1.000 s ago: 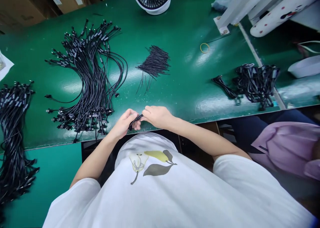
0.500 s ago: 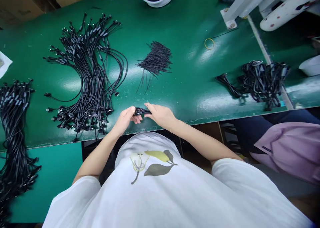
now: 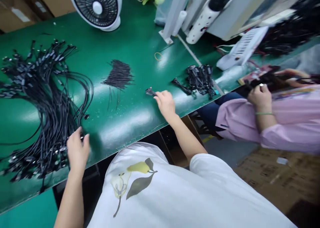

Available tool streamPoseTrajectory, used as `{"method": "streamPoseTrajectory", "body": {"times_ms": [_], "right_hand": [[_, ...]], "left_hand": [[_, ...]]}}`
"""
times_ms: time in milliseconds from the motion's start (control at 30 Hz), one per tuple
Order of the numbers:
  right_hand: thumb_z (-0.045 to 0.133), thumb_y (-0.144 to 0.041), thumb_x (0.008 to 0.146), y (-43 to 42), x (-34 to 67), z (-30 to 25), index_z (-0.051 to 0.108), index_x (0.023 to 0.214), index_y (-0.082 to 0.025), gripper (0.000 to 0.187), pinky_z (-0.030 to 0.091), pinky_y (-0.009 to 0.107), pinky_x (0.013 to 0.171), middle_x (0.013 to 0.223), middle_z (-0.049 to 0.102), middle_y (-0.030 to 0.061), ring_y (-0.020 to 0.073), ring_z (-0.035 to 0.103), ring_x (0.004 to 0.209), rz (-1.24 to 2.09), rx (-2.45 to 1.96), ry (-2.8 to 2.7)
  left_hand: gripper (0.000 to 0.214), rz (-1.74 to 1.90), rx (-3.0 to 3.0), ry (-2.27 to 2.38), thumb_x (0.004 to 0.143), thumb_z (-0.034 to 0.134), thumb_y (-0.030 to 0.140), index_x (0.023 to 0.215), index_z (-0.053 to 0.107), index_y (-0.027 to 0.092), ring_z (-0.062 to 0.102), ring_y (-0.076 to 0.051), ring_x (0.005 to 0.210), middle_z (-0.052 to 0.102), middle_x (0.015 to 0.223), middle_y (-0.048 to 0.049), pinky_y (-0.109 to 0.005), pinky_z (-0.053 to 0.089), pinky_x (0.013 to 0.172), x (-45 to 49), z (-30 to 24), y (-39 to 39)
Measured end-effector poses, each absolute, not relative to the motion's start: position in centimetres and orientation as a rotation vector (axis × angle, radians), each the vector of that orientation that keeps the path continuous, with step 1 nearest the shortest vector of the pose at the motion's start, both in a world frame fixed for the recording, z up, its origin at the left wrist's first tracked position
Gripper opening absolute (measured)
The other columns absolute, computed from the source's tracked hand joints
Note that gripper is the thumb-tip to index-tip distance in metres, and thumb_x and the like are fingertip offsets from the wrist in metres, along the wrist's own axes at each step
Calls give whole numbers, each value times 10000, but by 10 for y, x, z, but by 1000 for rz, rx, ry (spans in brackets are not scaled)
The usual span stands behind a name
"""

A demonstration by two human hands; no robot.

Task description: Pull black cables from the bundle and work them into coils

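My left hand [image 3: 77,148] rests on the near connector ends of a big fan-shaped bundle of black cables [image 3: 47,97] at the left of the green table [image 3: 130,118]. Its fingers are loosely apart and I see nothing gripped in them. My right hand [image 3: 165,102] reaches out over the table to the right. Its fingertips pinch a small folded black cable [image 3: 150,91] low over the surface. A heap of short black ties [image 3: 118,75] lies between the hands, further back.
A pile of folded cables [image 3: 200,79] lies right of my right hand, near the table edge. A yellow rubber band [image 3: 158,56] and a white fan [image 3: 96,6] sit further back. A co-worker in pink [image 3: 275,121] sits at the right, their hand [image 3: 261,96] on dark cables.
My hands have parted: the left went left to the big bundle, and the right carried the folded cable out to the right. The view has swung right, and the co-worker now shows.
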State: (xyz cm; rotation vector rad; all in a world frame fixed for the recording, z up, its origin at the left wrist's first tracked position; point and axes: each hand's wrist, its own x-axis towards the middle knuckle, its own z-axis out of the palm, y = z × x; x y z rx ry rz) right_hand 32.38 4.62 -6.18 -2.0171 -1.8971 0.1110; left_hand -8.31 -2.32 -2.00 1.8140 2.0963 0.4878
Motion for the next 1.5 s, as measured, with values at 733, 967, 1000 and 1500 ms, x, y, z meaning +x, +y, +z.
{"method": "streamPoseTrajectory", "body": {"times_ms": [733,967,1000,1500], "right_hand": [[618,-283,790,68,412,-79,580,1285,-176,508,325,579,858,1275,532,272,411,474,1157,-368,-2278,-1429],[447,-344,911,82,278,-65,700,1062,-174,340,491,410,802,1128,653,178,283,626,962,154,-1685,-2226],[430,-341,927,86,253,-61,704,1049,-170,345,496,394,810,1129,658,166,263,632,941,207,-1584,-2315],[351,-92,913,125,-74,21,492,1379,-150,491,498,375,894,1398,525,157,251,572,1165,44,-383,-2827]], "left_hand": [[464,481,1908,2476,933,474,376,1335,529,152,511,-314,1159,565,1276,-173,-434,403,983,-130,-23,-36],[448,482,1625,2764,947,442,396,1296,535,131,518,-331,1151,565,1261,-202,-435,406,971,-199,-19,-27],[423,398,1585,2758,934,469,385,1253,561,124,525,-344,1140,575,1234,-211,-443,412,956,-208,-20,-21],[263,854,1470,2289,948,402,288,962,638,174,644,-142,763,701,827,-33,-248,487,755,-212,23,-6]]}}
